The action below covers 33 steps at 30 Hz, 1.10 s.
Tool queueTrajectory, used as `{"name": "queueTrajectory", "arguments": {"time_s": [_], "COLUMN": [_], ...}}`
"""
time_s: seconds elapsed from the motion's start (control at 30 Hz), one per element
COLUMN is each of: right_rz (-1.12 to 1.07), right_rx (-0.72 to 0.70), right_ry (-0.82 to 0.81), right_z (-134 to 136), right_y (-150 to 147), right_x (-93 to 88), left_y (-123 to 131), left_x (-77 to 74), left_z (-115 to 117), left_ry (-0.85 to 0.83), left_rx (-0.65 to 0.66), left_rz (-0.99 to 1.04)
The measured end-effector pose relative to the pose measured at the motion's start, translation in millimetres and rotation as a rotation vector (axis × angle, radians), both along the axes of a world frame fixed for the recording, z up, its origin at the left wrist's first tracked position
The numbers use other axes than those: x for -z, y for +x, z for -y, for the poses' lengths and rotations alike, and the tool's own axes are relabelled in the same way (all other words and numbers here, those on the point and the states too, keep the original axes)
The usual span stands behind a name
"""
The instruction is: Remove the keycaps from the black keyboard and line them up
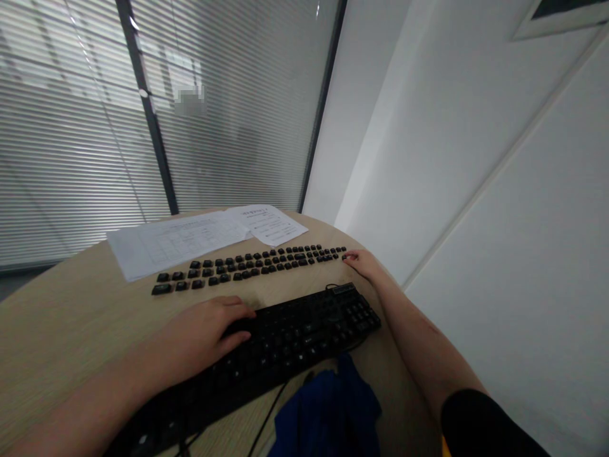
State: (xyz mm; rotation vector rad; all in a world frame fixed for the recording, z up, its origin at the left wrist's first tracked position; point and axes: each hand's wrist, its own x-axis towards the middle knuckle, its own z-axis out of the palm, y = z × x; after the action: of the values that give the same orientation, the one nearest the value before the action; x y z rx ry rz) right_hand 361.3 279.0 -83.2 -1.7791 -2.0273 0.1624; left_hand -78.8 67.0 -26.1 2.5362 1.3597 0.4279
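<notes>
A black keyboard (304,336) lies across the near part of a round wooden table (61,317). Its keycaps are off and laid out in rows (247,261) on the table behind it. My left hand (204,333) rests on the keyboard's left half, fingers curled over its edge. My right hand (364,263) reaches to the right end of the keycap rows, fingertips pinched on a keycap there.
Two printed sheets of paper (190,238) lie at the table's far side. A dark blue cloth (328,412) sits at the near edge, with the keyboard's cable beside it. Window blinds stand behind the table, a white wall to the right.
</notes>
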Motion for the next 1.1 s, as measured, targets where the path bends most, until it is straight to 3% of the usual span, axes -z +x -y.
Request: {"name": "queueTrajectory", "arguments": {"time_s": [0.63, 1.1], "right_rz": [0.099, 0.091], "right_rx": [0.04, -0.019], "right_ry": [0.046, 0.103], "right_z": [5.5, 5.9], "right_y": [-7.9, -16.3], "right_x": [1.9, 1.0], "left_y": [-1.4, -1.6], "left_x": [1.0, 3.1], "left_z": [-0.9, -0.9], "left_ry": [-0.005, -0.018], "left_rx": [0.008, 0.0], "left_rz": [0.038, 0.042]}}
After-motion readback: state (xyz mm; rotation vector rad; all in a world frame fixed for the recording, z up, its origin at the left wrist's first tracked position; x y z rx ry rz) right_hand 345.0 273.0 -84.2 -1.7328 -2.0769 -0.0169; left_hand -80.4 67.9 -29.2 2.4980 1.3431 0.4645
